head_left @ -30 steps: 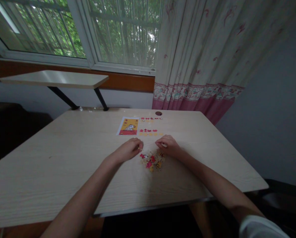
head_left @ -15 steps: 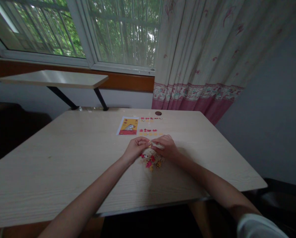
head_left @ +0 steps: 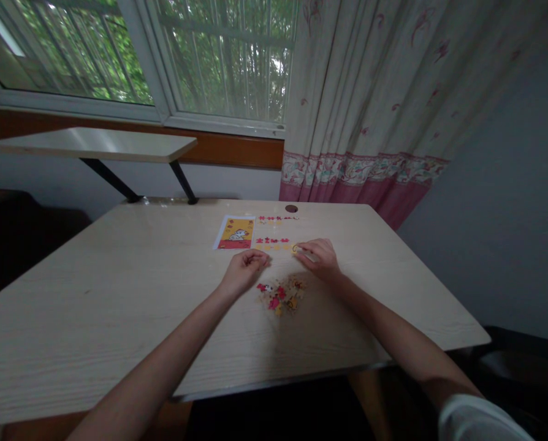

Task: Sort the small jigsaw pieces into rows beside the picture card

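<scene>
My right hand (head_left: 319,257) pinches a yellow jigsaw puzzle piece (head_left: 295,248) at the right end of a row of yellow pieces (head_left: 278,247). To its left, my left hand (head_left: 244,268) hovers low over the table with its fingers curled together; whatever they may hold is hidden. Between my forearms lies a loose pile of puzzle pieces (head_left: 274,302) in pink, red, yellow and white. Just behind the yellow row runs a line of red pieces (head_left: 274,241). A picture card (head_left: 237,235) with a white animal on yellow and red lies behind my left hand.
More pieces (head_left: 278,218) are lined up further back, near a round brown hole cover (head_left: 291,209) in the wooden tabletop (head_left: 140,294). A raised shelf (head_left: 94,144) on black brackets stands at the back left. A curtain (head_left: 357,122) hangs behind the table.
My hands were together above the pile and have moved apart. The right one has carried a yellow piece back to the end of the yellow row; the left has drawn back and left.
</scene>
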The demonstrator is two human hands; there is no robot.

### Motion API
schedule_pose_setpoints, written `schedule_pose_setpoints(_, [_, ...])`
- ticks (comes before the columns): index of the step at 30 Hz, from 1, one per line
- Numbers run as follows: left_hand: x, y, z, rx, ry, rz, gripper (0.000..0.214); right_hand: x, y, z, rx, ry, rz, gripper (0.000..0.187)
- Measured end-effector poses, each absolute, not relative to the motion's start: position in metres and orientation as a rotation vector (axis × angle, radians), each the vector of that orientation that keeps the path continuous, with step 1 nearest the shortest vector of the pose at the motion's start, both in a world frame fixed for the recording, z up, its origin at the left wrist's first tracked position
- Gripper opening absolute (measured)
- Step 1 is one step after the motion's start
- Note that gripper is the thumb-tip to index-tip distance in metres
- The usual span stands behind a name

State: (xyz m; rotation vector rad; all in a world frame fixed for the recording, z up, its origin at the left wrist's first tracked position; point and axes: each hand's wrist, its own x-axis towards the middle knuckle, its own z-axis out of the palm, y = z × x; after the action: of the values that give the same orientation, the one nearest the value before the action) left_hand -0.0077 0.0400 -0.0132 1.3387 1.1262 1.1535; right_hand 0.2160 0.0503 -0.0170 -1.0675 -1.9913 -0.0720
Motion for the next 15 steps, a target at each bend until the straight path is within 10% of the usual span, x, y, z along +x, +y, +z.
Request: schedule_pose_setpoints(15, [-0.009, 0.037, -0.026, 1.619, 1.189, 0.958, 0.020, 0.248, 0.078, -0.024, -1.223, -1.976, 0.118, 0.024])
